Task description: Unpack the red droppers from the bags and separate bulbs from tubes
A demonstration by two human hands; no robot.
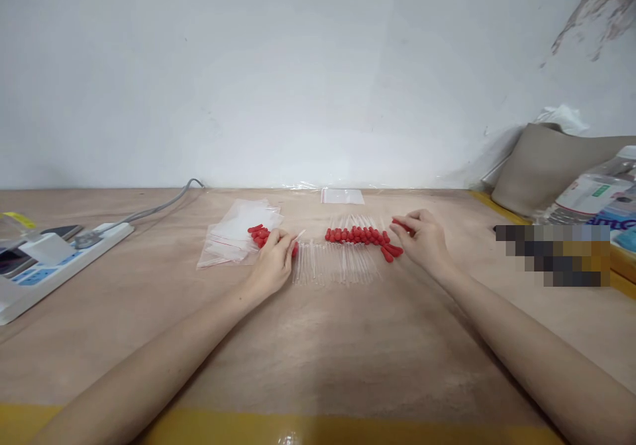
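My left hand (pixel 275 259) is closed in a pinch on a thin clear tube (pixel 301 235), whose tip pokes out past the fingers. A bit of red shows beside those fingers; I cannot tell whether it is joined to the tube. Between thumb and fingers of my right hand (pixel 420 238) is a red rubber bulb (pixel 400 225). Between the hands lies a row of red rubber bulbs (pixel 358 234), with clear tubes behind it. More clear tubes (pixel 332 263) lie side by side in front. A few loose bulbs (pixel 391 253) rest near my right hand.
Clear zip bags (pixel 223 243) lie spread at left, with red bulbs (pixel 257 233) on their edge. Another zip bag (pixel 342 197) lies by the wall. A power strip (pixel 74 259) stands far left; a plastic bottle (pixel 591 193) and a grey-brown container (pixel 531 167) stand right.
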